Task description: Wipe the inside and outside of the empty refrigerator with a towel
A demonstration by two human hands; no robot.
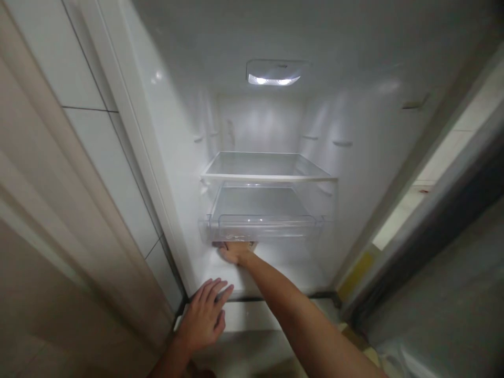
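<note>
I look into an open, lit fridge. A clear plastic drawer [263, 227] sits low under a glass shelf [270, 167]. My right hand [233, 251] reaches in beneath the drawer's front left corner, its fingers curled under the drawer's lip. My left hand [205, 316] rests flat with fingers stretched out on the fridge's bottom front edge [275, 299], holding nothing.
The fridge interior is white, with a lamp [273, 79] in the ceiling and shelf rails on both side walls. A white tiled wall [98, 157] and a beige panel [47, 220] stand at the left. The fridge door's grey edge [441, 210] runs along the right.
</note>
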